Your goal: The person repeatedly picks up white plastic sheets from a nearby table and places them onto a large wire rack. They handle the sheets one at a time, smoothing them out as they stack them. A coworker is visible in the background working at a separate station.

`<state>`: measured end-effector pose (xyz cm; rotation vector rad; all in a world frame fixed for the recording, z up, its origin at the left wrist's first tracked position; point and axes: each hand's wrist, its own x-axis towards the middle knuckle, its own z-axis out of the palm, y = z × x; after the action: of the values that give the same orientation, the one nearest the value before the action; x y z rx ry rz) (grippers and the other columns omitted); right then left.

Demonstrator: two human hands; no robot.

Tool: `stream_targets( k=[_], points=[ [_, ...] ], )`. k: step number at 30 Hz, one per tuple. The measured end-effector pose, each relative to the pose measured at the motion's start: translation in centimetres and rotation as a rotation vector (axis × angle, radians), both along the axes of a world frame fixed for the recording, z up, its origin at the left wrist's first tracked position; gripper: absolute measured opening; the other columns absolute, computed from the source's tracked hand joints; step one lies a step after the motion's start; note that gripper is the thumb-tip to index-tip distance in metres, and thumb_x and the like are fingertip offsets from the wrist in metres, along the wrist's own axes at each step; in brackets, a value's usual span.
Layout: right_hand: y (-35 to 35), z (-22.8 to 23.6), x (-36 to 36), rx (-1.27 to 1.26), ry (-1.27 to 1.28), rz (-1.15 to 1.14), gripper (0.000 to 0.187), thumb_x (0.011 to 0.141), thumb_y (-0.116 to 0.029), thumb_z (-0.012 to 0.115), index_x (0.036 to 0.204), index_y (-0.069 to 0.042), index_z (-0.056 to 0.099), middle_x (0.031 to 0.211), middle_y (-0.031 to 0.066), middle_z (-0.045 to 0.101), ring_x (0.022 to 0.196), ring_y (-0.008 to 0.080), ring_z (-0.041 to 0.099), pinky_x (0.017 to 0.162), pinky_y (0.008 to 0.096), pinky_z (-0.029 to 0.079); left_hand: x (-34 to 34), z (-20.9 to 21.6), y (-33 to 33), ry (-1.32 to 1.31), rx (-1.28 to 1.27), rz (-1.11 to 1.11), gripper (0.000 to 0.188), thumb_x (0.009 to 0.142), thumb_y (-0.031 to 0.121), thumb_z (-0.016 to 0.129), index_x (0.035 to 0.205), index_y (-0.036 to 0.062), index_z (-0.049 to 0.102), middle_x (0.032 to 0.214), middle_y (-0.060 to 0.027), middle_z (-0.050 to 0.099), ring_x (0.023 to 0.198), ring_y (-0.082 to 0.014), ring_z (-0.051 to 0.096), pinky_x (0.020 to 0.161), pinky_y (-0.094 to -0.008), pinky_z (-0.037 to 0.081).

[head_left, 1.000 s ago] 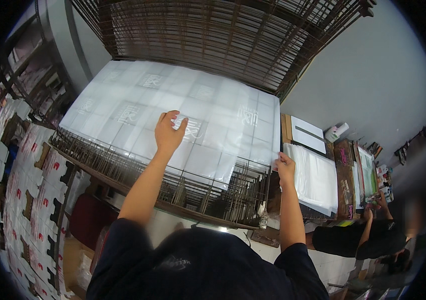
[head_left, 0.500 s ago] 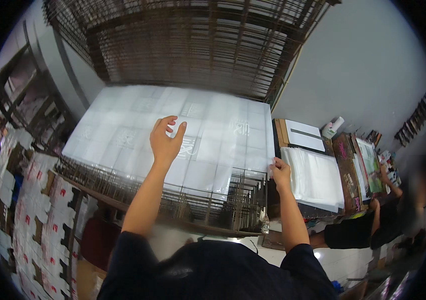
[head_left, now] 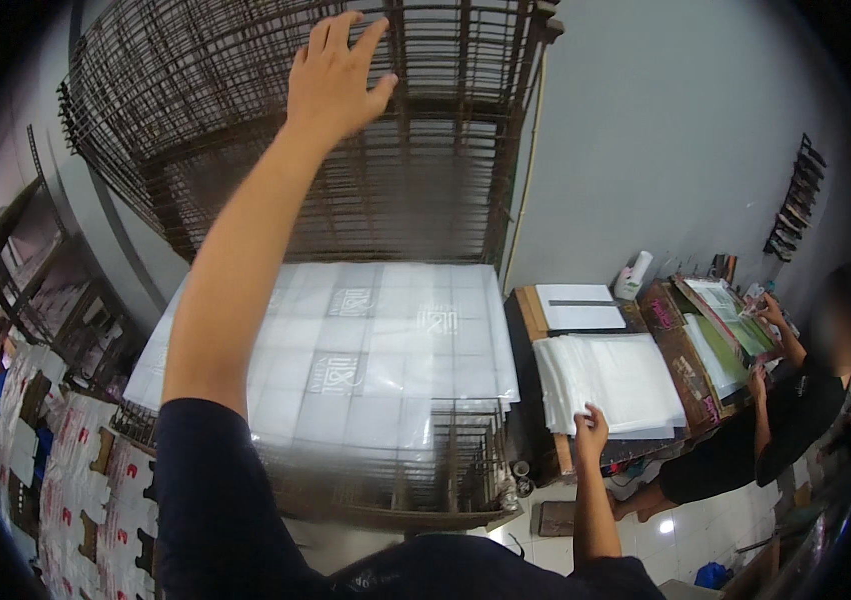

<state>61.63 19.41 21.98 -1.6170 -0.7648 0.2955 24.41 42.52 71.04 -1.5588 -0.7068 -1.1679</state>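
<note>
Left hand (head_left: 338, 75) risen off printed sheets (head_left: 366, 350) — right hand (head_left: 591, 432) now on plastic stack (head_left: 616, 380)

Left arm raised high, nearly straight, dark sleeve to the elbow; left hand (head_left: 336, 75) open, fingers spread and slightly curled, back of hand to camera, holding nothing. Right arm reaches down and forward; right hand (head_left: 591, 430) low, fingers loosely bent, palm down.
</note>
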Motion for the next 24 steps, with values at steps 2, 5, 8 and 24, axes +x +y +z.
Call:
stream_targets(
  k=[2, 5, 8, 24],
  points=[
    [-3.0, -5.0, 4.1, -0.003, 0.165, -0.064, 0.031, 0.075, -0.006, 0.063, 0.105, 0.0, 0.059, 0.084, 0.0073, 0.059, 0.076, 0.0149, 0.055, 0.069, 0.0266, 0.044, 1.7, 3.4, -0.6, 0.026, -0.252, 0.092, 0.065, 0.072, 0.032, 0.065, 0.129, 0.0108, 0.041, 0.126, -0.0112, 0.042, 0.12, -0.0293, 0.036, 0.097, -0.0425, 0.035],
    [-7.9, -7.4, 6.1, 0.041, 0.202, -0.114, 0.029, 0.075, -0.005, 0.064, 0.103, 0.0, 0.059, 0.081, 0.0062, 0.059, 0.07, 0.013, 0.054, 0.063, 0.0247, 0.043, 2.9, 5.0, -0.8, 0.019, -0.473, 0.173, 0.074, 0.07, 0.037, 0.067, 0.132, 0.0097, 0.039, 0.13, -0.0122, 0.037, 0.124, -0.0283, 0.032, 0.101, -0.0428, 0.03],
    [-11.5, -12.4, 10.0, 0.005, 0.142, -0.176, 0.029, 0.078, -0.005, 0.063, 0.105, 0.001, 0.056, 0.081, 0.0065, 0.058, 0.061, 0.0105, 0.052, 0.052, 0.0215, 0.043, 2.2, 4.6, 4.5, 0.01, -0.181, 0.292, 0.063, 0.079, 0.049, 0.058, 0.13, 0.0163, 0.042, 0.129, -0.0093, 0.045, 0.121, -0.0271, 0.042, 0.103, -0.047, 0.028],
    [-10.6, -8.5, 13.0, 0.157, 0.414, -0.175, 0.026, 0.077, -0.002, 0.062, 0.102, -0.001, 0.056, 0.076, 0.0032, 0.055, 0.06, 0.0092, 0.05, 0.051, 0.0211, 0.042, 2.8, 7.3, 5.6, -0.21, -0.596, -0.02, 0.049, 0.088, 0.053, 0.035, 0.124, 0.0216, 0.047, 0.102, -0.0092, 0.064, 0.105, -0.0289, 0.056, 0.089, -0.0434, 0.039]
  ],
)
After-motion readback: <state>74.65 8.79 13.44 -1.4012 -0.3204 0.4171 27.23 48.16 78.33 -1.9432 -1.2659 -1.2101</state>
